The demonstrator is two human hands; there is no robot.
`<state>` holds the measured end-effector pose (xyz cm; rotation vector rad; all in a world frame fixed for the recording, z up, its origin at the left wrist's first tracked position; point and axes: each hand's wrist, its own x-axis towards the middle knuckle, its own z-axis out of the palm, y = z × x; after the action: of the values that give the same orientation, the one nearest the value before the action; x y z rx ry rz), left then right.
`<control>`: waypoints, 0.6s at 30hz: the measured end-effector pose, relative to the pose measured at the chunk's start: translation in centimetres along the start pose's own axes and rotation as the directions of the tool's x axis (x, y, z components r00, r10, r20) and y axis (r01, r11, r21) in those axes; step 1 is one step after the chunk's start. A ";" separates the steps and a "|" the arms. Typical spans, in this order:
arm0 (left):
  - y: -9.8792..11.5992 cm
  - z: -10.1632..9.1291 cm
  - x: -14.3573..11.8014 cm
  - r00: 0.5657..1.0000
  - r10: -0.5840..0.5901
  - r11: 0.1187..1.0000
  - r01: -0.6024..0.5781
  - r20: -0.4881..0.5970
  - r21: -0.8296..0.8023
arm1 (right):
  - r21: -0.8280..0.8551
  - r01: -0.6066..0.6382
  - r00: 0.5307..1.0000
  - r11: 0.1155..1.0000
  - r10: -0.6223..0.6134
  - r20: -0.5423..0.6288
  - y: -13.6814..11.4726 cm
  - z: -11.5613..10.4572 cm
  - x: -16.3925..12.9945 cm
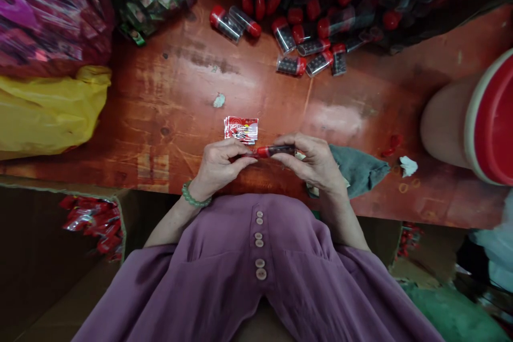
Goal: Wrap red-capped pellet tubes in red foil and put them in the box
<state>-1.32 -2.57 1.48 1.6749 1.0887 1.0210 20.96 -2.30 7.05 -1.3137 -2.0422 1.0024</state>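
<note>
A slim, clear plastic tube with a red end and dark contents [276, 150] is held above the wooden bench [168, 101], close to its near edge. Its long axis runs roughly parallel to that edge, the red end pointing left and the dark end right. The left hand [222, 163] is nearly closed, thumb and fingers pinched at the red end; the right hand [312, 160], slightly more open, grips the dark end.

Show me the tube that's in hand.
The tube in the right hand, its red end toward the left hand; the other tubes lie farther across the table.
</note>
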 end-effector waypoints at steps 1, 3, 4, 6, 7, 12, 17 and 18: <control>0.0 0.0 0.0 1.000 -0.005 1.000 0.006 0.011 -0.003 | -0.017 -0.002 1.000 1.000 0.002 0.023 -0.1 -0.1 -0.1; 0.0 0.0 0.0 0.999 -0.016 1.000 0.016 0.030 -0.013 | -0.051 -0.009 0.997 0.999 0.013 0.073 -0.4 -0.2 -0.1; 0.1 0.0 0.0 0.999 -0.022 1.000 0.023 0.039 -0.017 | -0.067 -0.012 0.995 0.998 0.018 0.098 -0.6 -0.3 -0.1; 0.1 -0.1 0.0 0.998 -0.038 0.999 0.039 0.060 -0.021 | -0.089 -0.006 0.989 0.996 0.019 0.145 -0.8 -0.3 -0.1; 0.0 -0.1 0.0 0.997 -0.043 0.999 0.045 0.071 -0.022 | -0.096 0.000 0.987 0.995 0.015 0.162 -0.9 -0.4 0.0; -0.3 -0.1 0.0 0.993 -0.045 0.998 0.050 0.107 -0.039 | -0.112 0.032 0.969 0.993 -0.003 0.246 -0.7 -0.3 0.5; -0.5 0.0 0.1 0.980 -0.083 0.987 0.106 0.179 -0.123 | 0.013 -0.006 0.964 1.000 0.002 0.266 0.0 0.1 1.1; -0.5 0.0 0.2 0.975 -0.097 0.982 0.126 0.198 -0.143 | 0.045 -0.026 0.968 0.999 0.014 0.251 0.1 0.3 1.1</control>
<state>-1.40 -2.25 1.05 1.5336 0.9423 0.8327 20.31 -1.40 6.81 -1.2383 -2.1762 1.2751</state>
